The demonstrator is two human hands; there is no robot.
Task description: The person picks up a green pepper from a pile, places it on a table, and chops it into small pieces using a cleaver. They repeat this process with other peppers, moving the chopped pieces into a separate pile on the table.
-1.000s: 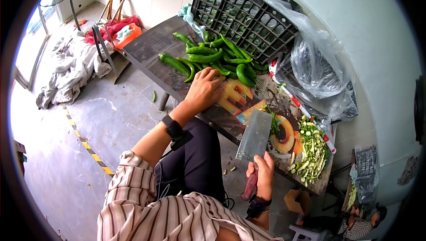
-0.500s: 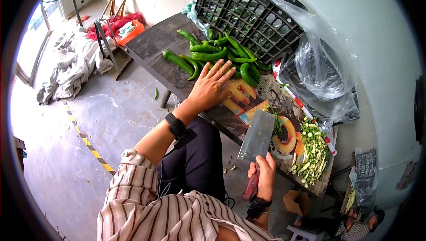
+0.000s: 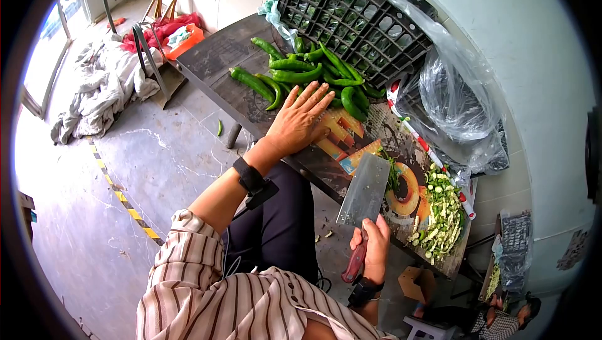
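Observation:
My left hand (image 3: pixel 299 120) lies flat with its fingers spread, its fingertips beside a pile of long green peppers (image 3: pixel 298 77) on the dark table. Nothing shows in its grip. In my right hand (image 3: pixel 374 245) is the red-brown handle of a cleaver (image 3: pixel 365 191), whose wide blade is held over the front edge of the table. Some green pieces (image 3: pixel 393 175) lie right behind the blade. To the right, a heap of chopped peppers (image 3: pixel 437 214) spreads over the table's right end.
Behind the peppers a black plastic crate (image 3: pixel 357 17) stands tilted, with clear plastic bags (image 3: pixel 454 95) beside it. A red-and-white strip (image 3: pixel 426 147) runs along the table (image 3: pixel 216 58). Cloths (image 3: pixel 106 83) lie on the floor at left. Another person (image 3: pixel 503 322) is at lower right.

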